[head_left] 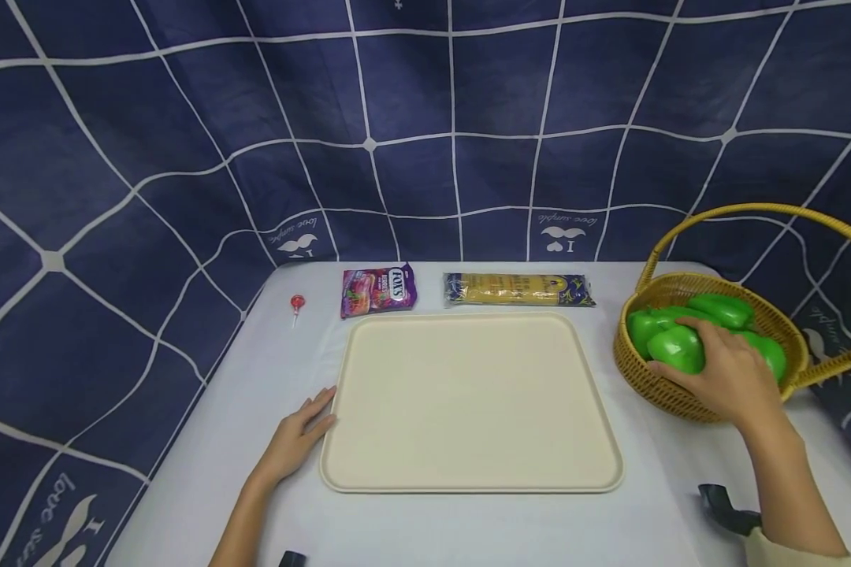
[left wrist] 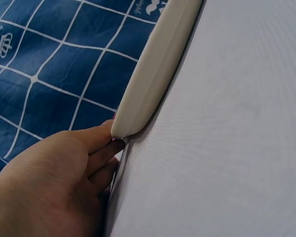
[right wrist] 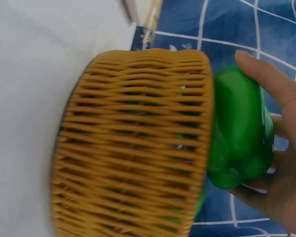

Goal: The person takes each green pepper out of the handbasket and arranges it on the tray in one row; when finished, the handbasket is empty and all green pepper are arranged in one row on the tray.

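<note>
Over the wicker basket [head_left: 652, 386] at the right, my right hand [head_left: 733, 370] grips a green bell pepper [head_left: 677, 349]. Thumb and fingers curl round the pepper's sides at the rim, as the right wrist view shows, with the pepper [right wrist: 239, 128] beside the woven wall [right wrist: 133, 143]. Several more green peppers [head_left: 723, 309] lie in the basket, partly covered by the hand. On the left, my left hand [head_left: 294, 441] rests with extended fingers against the left edge of a cream tray [head_left: 471, 402]. In the left wrist view its fingertips touch the tray's rim [left wrist: 150, 74].
Behind the tray lie a purple FOX'S candy bag [head_left: 378, 290] and a yellow-and-blue packet [head_left: 518, 289]. A red lollipop [head_left: 296, 305] is at the far left. The basket's tall handle [head_left: 759, 209] arches up at the right. A dark blue gridded cloth [head_left: 411, 102] stands behind the white table [head_left: 468, 528].
</note>
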{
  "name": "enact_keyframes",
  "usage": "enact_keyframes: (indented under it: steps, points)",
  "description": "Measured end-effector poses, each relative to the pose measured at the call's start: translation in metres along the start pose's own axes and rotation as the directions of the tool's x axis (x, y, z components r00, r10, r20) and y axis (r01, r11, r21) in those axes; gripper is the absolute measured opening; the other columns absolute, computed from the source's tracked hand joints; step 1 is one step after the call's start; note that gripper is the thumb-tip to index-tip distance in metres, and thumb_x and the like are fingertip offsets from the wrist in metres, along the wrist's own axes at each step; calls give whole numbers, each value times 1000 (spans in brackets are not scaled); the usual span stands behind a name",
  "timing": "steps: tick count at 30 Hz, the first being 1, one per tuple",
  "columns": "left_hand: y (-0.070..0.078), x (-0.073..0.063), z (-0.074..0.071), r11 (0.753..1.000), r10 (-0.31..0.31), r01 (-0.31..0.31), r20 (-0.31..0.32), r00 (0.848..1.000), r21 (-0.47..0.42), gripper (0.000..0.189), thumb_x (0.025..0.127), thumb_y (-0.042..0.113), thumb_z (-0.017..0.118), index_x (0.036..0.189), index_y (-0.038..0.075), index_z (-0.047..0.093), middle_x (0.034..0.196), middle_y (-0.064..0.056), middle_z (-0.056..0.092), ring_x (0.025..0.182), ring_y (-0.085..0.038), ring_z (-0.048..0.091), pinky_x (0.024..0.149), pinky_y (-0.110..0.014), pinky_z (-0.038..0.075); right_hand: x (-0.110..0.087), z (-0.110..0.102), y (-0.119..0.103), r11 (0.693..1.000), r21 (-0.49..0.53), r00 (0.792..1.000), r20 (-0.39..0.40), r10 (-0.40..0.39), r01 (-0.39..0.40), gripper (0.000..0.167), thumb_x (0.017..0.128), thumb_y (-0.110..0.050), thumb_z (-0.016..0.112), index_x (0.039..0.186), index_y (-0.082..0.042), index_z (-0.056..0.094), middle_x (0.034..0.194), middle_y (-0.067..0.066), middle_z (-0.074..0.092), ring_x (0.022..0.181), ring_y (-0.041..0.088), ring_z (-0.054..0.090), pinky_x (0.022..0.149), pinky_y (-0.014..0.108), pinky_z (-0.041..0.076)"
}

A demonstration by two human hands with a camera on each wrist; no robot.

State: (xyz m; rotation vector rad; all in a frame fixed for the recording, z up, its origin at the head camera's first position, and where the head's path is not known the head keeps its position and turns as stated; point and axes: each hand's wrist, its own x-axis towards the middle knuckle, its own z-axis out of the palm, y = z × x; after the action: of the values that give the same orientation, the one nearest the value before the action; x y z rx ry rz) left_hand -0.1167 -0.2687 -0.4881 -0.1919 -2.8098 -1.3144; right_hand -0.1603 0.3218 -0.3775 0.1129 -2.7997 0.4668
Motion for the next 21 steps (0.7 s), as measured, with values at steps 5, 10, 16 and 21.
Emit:
enact_keyframes:
  steps: [5, 10, 16, 21]
  points:
    - [0, -1, 0, 1000, 0, -1, -15, 1000, -25, 50, 92, 30, 57, 135, 8, 46, 141, -15, 38, 132, -40, 25, 110, -53, 19, 1, -9, -23, 995, 105, 998, -55, 1, 5, 87, 70, -47, 77, 132, -2, 36, 114, 35, 48, 89, 52, 49, 65, 63, 40]
    - [-2, 0, 2, 999, 21, -22, -44, 999, -32, 49, 91, 29, 59, 134, 7, 48, 139, -12, 42, 131, -38, 29, 109, -49, 22, 12, -3, -60, 940, 332, 993, -106, -41, 75, 85, 67, -31, 84, 129, -1, 34, 127, 25, 49, 102, 50, 49, 77, 64, 42]
    - [-4, 0, 2, 997, 64, -66, -78, 995, -28, 47, 89, 27, 62, 131, 7, 51, 136, -7, 47, 129, -30, 37, 108, -38, 26, 41, 31, -110, 808, 544, 973, -160, -165, 226, 81, 65, -21, 86, 125, -2, 35, 137, 11, 46, 116, 34, 47, 93, 57, 39]
    - [-6, -1, 2, 992, 108, -113, -88, 990, -51, 48, 87, 24, 65, 131, 10, 51, 139, -1, 44, 129, -23, 38, 106, -17, 26, 62, 68, -158, 691, 663, 957, -164, -241, 288, 85, 66, -19, 85, 133, -7, 33, 138, 6, 44, 116, 28, 47, 94, 49, 41]
